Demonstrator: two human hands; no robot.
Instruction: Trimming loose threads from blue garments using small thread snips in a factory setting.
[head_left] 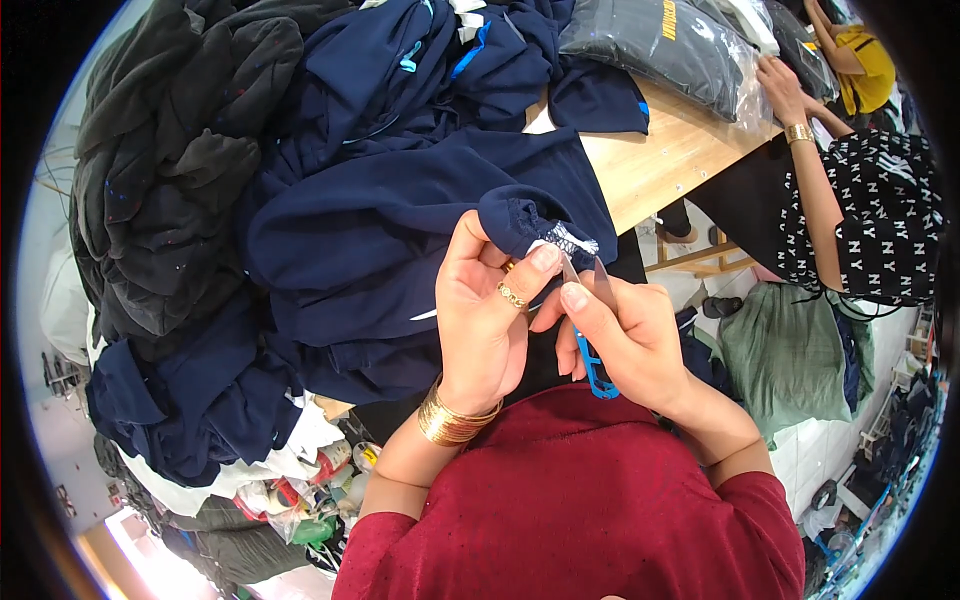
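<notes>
A navy blue garment (350,230) is spread over the table in front of me, with one edge of it lifted. My left hand (490,300) pinches that raised edge between thumb and fingers, where white stitching (572,240) shows. In my right hand (630,335) is a pair of small blue-handled thread snips (592,365). Their two metal blades point up and stand apart, close to the white threads. Whether the blades touch a thread is too small to tell.
Dark grey fabric (190,150) is heaped at the left, and more navy garments (190,400) lie below it. A plastic-wrapped dark package (660,50) lies on the wooden table (640,170). A co-worker's hand (785,90) touches it. Green cloth (785,350) hangs at the right.
</notes>
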